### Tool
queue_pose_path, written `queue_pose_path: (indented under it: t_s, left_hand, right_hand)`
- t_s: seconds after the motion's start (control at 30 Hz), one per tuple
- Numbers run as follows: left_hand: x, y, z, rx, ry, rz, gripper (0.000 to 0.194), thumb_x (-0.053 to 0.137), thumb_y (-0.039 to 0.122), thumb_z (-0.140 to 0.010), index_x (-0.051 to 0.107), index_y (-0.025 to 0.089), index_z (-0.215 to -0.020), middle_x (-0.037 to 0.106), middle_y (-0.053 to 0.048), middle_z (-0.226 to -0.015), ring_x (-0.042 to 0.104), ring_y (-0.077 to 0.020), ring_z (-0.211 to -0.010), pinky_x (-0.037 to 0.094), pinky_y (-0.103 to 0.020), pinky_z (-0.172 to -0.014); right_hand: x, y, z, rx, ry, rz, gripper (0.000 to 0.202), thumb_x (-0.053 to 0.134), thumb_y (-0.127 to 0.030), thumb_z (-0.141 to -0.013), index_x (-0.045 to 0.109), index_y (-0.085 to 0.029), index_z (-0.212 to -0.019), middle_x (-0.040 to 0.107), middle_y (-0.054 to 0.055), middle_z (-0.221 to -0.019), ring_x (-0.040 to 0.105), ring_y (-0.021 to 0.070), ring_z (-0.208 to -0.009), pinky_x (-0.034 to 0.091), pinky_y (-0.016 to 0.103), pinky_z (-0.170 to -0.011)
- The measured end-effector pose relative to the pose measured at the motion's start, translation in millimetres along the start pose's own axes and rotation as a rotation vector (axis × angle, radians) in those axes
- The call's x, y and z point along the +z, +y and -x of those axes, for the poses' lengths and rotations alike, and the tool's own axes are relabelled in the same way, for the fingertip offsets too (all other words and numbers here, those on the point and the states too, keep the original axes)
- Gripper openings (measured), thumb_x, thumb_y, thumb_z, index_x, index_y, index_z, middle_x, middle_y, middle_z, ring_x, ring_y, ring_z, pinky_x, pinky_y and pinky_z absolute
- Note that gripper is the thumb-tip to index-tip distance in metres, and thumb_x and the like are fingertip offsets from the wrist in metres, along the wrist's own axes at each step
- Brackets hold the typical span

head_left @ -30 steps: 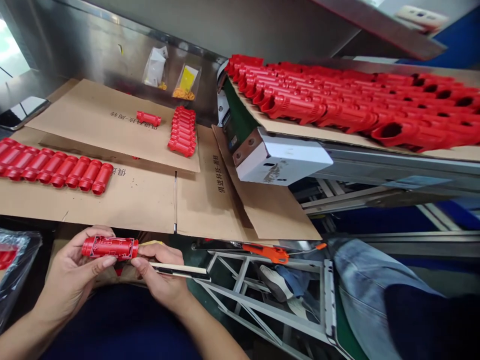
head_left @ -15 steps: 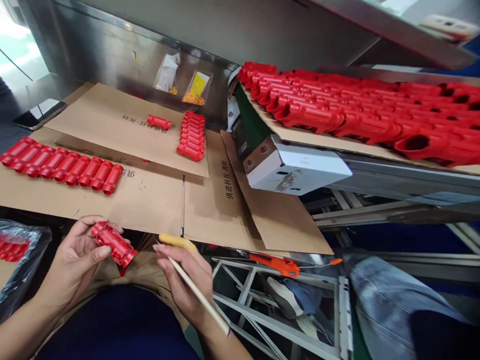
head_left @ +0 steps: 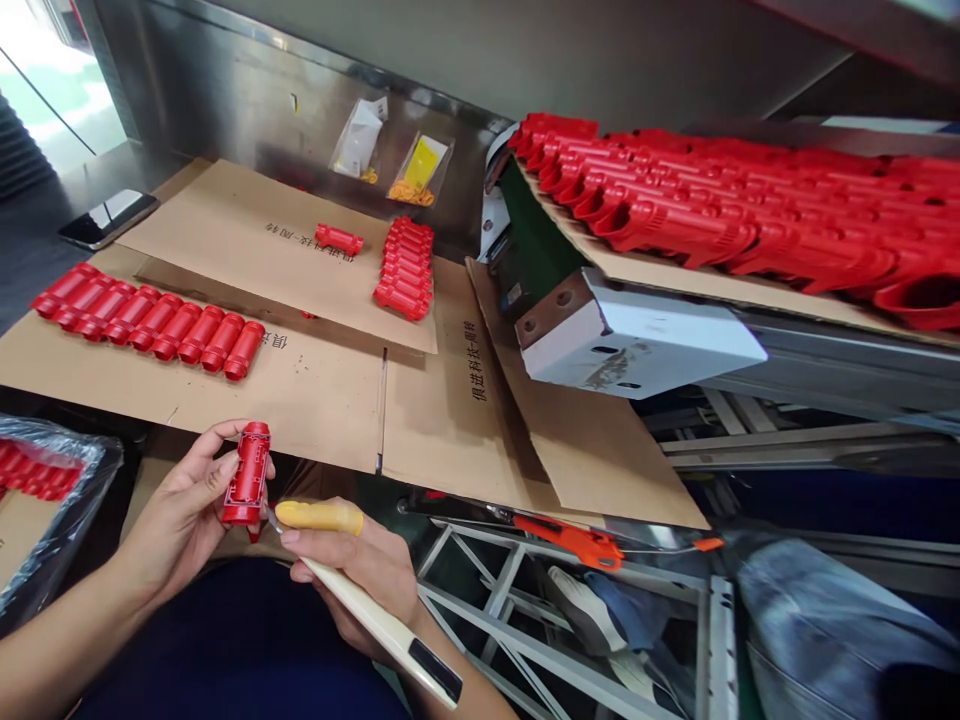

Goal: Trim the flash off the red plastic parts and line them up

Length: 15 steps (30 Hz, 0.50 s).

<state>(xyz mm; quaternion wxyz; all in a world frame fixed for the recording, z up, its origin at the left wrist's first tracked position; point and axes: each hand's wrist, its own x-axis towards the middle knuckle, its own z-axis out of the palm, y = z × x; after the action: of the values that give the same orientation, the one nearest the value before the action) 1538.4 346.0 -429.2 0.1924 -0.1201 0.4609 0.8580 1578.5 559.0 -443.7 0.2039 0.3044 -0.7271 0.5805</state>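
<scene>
My left hand (head_left: 187, 505) pinches a red plastic cylindrical part (head_left: 247, 475) between thumb and fingers, held nearly upright with its ribbed, slotted side showing. My right hand (head_left: 367, 565) is closed like a pen grip round a slim craft knife (head_left: 367, 610) with a cream handle and a dark patch near its rear end. A yellow finger cot (head_left: 319, 516) covers the right index finger. The knife's short metal tip is close to the lower right edge of the red part; I cannot tell if they touch.
Red parts stand in a row (head_left: 150, 322) on cardboard (head_left: 322, 400); others form a stack (head_left: 405, 268) beside a single part (head_left: 339, 239). Many larger red housings (head_left: 675, 210) fill the raised shelf at right. An orange-handled tool (head_left: 570, 540) lies by the table edge. A person's leg (head_left: 847, 610) is at right.
My left hand has turned the red part from slanted to nearly upright. My right hand has brought the knife leftward, its tip now close to the part. The view has shifted slightly.
</scene>
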Motion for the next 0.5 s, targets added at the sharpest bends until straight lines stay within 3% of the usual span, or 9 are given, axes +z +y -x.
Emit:
queue_pose_path:
  t_s: [0.1,0.23,0.5]
  left_hand:
    - [3.2,3.0,-2.2,-0.112,-0.006,0.047,0.048,0.089,0.037,-0.089,0.071,0.02,-0.131,0.077,-0.014,-0.093,0.064,-0.0138,-0.057,0.053,-0.018,-0.049]
    - [7.8,6.1,-4.7,-0.344,-0.084,0.053,0.051,0.091,0.041,-0.081,0.076,0.016,-0.124,0.072,-0.011,-0.075,0.034,-0.0029,-0.034,0.026,-0.011,-0.032]
    - [11.0,5.5,-5.5,-0.356,-0.09,0.025,0.049,0.091,0.042,-0.08,0.08,0.016,-0.119,0.07,-0.011,-0.072,0.034,-0.0028,-0.034,0.023,-0.011,-0.031]
  right_hand:
    - [2.1,0.4,-5.2,-0.05,-0.017,-0.02,0.035,0.069,-0.013,-0.105,0.072,-0.019,-0.139,0.08,0.01,-0.119,0.079,0.0207,-0.104,0.07,0.032,-0.091]
    - [6.7,1.6,-12.6,-0.113,-0.048,-0.039,0.041,0.071,-0.014,-0.105,0.07,-0.021,-0.145,0.08,0.009,-0.119,0.079,0.021,-0.103,0.071,0.033,-0.089]
    - [11.1,3.7,-14.7,-0.139,-0.073,-0.063,0.039,0.073,-0.009,-0.102,0.071,-0.015,-0.14,0.08,0.012,-0.117,0.078,0.02,-0.106,0.07,0.029,-0.093]
